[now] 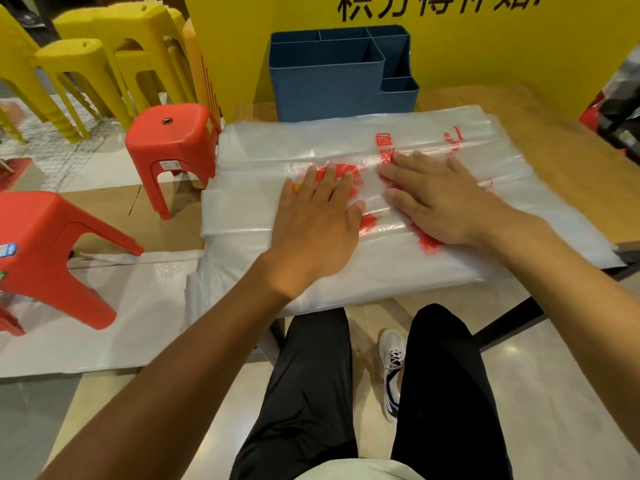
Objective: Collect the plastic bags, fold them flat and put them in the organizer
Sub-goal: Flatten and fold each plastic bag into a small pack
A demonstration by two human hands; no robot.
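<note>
A large clear plastic bag with red print lies spread over the wooden table, its near edge hanging over the table's front. My left hand rests flat on the bag's middle, fingers spread. Just to its right, my right hand also presses flat on the bag, fingers pointing left. Neither hand grips anything. A blue organizer with several compartments stands at the table's back edge, behind the bag; no bag shows in it.
Two red stools stand left of the table, with yellow stools stacked behind them. More clear plastic sheeting lies on the floor at the left. A yellow wall backs the table. My legs are under the front edge.
</note>
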